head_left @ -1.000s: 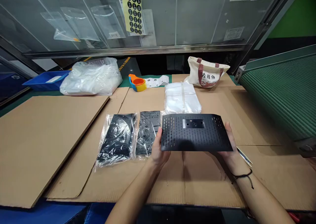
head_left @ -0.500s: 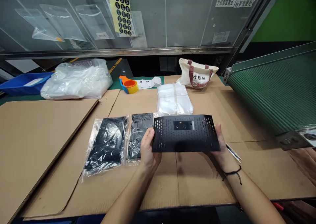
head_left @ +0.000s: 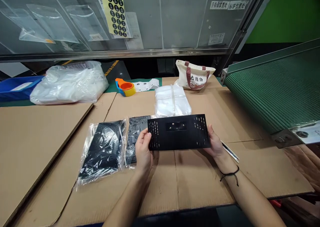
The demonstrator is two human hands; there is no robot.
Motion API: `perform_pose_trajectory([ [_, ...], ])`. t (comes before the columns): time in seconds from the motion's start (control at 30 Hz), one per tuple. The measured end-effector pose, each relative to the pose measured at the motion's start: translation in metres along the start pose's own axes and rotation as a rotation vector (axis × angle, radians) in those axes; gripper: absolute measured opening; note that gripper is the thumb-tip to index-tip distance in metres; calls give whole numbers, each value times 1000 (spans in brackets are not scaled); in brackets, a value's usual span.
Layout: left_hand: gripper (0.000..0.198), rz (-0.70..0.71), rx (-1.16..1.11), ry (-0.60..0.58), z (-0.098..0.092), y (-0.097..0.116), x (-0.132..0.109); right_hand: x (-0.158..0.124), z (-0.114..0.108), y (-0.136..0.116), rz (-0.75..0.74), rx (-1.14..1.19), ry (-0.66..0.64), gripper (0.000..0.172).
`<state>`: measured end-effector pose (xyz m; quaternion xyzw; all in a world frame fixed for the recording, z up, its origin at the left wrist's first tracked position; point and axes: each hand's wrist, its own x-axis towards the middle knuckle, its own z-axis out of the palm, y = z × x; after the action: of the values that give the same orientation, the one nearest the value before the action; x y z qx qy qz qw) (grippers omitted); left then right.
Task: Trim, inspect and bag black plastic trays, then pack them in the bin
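Between my two hands a black perforated panel (head_left: 178, 140) is held up above the cardboard. It has rows of small slots at both ends and a recessed rectangle near its upper edge. My left hand (head_left: 143, 150) grips the left end, thumb at the front face. At the right end my right hand (head_left: 215, 143) is closed on the edge, its fingers partly hidden behind. To the left lie a black panel in a clear plastic bag (head_left: 101, 150) and a second bagged black part (head_left: 135, 137), partly covered by my left hand.
Behind the panel sits a banded stack of clear bags (head_left: 171, 100). Farther back are a tape roll holder (head_left: 126, 88), a canvas bag (head_left: 195, 75) and a large plastic bundle (head_left: 72, 83). A green conveyor (head_left: 282, 90) stands at right; tweezers (head_left: 230, 152) lie near my right wrist.
The panel has tilted, so its slots and recess look different, and it sits slightly farther left in view. Both hands keep hold of it. The whole view has shifted a little.
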<state>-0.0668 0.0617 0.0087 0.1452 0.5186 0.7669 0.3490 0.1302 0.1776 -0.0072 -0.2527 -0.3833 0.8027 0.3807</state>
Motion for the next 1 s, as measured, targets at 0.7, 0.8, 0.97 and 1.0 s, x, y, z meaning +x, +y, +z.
perform_pose_trajectory([
  [0.7,60,633,297,-190,6,-16,-27,-4,2,15,-1050,-1079,446,56],
  [0.8,58,637,299,-172,6,-17,-25,-5,3,15,-1036,-1049,425,58],
  [0.97,57,603,317,-165,7,-16,-24,-8,6,16,-980,-978,357,65],
  [1.0,57,593,321,-164,6,-16,-23,-9,7,17,-971,-970,352,66],
])
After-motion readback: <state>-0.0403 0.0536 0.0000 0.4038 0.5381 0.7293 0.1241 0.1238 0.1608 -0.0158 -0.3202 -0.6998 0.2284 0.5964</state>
